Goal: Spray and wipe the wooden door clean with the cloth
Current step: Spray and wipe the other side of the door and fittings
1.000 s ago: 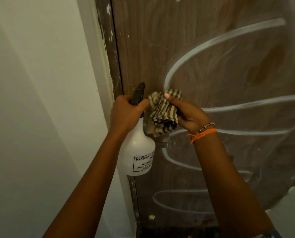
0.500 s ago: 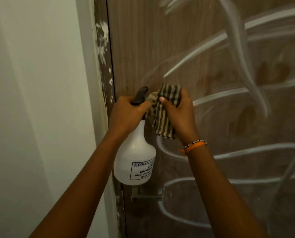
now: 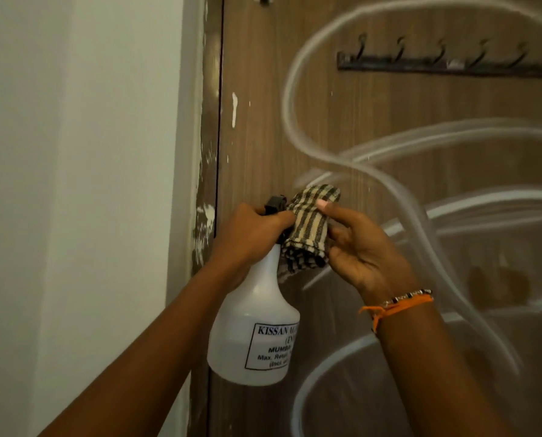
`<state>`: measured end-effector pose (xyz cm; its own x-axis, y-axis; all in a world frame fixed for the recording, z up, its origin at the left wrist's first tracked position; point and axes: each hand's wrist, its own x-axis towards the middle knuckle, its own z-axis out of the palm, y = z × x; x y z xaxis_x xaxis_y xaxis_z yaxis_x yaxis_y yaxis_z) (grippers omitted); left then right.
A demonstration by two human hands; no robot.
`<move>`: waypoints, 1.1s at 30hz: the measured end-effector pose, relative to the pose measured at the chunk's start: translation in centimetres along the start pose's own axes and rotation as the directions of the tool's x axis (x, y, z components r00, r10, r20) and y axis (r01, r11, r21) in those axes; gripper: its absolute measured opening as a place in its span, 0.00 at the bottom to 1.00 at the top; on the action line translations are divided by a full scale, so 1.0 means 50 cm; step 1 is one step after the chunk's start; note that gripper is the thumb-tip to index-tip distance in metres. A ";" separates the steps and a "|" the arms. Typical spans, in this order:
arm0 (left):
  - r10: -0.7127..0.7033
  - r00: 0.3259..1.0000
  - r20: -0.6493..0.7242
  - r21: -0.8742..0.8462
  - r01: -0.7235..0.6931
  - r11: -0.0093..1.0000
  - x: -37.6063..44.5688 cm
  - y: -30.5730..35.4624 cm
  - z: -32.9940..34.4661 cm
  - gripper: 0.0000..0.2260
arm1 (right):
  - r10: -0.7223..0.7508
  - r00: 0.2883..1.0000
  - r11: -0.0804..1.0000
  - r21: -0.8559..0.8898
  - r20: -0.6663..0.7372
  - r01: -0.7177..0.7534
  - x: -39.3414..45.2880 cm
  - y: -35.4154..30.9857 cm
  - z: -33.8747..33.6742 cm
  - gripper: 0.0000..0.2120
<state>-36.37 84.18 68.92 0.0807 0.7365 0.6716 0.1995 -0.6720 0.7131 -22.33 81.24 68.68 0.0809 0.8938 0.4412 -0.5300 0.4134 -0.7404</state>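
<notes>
The wooden door (image 3: 373, 121) fills the right of the view, brown with broad white looping streaks across it. My left hand (image 3: 250, 234) grips the neck of a white spray bottle (image 3: 253, 329) with a black trigger head, held up close to the door's left edge. A striped beige and dark cloth (image 3: 310, 228) hangs bunched beside the nozzle, and my right hand (image 3: 361, 250) pinches it between thumb and fingers. Both hands sit side by side in front of the door.
A dark metal hook rail (image 3: 452, 63) is fixed high on the door at the right. The door frame (image 3: 206, 171) with flaking paint runs down the left of the door. A pale wall (image 3: 74, 184) fills the left side.
The view has tilted up, bringing the hook rail into sight. Both hands have risen along the door together, still holding the bottle and the cloth.
</notes>
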 end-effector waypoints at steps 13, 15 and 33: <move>0.142 0.985 -0.100 -0.040 -0.147 0.988 0.158 0.194 -0.014 0.20 | -0.501 0.847 0.844 0.117 -0.177 0.524 0.128 -0.132 0.150 0.15; 0.162 0.979 -0.125 -0.002 -0.164 0.987 0.177 0.219 -0.009 0.16 | -0.564 0.797 0.792 0.131 -0.215 0.596 0.154 -0.152 0.170 0.14; 0.433 0.867 -0.245 0.171 -0.401 0.900 0.420 0.353 -0.184 0.08 | -0.923 -0.213 -0.357 -0.502 0.322 0.788 0.422 -0.277 0.316 0.14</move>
<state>-40.13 87.07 97.46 -0.0826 0.3290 0.9407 0.3145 -0.8871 0.3379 -26.61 91.62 96.24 0.2003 -0.6277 0.7523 0.6763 0.6442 0.3574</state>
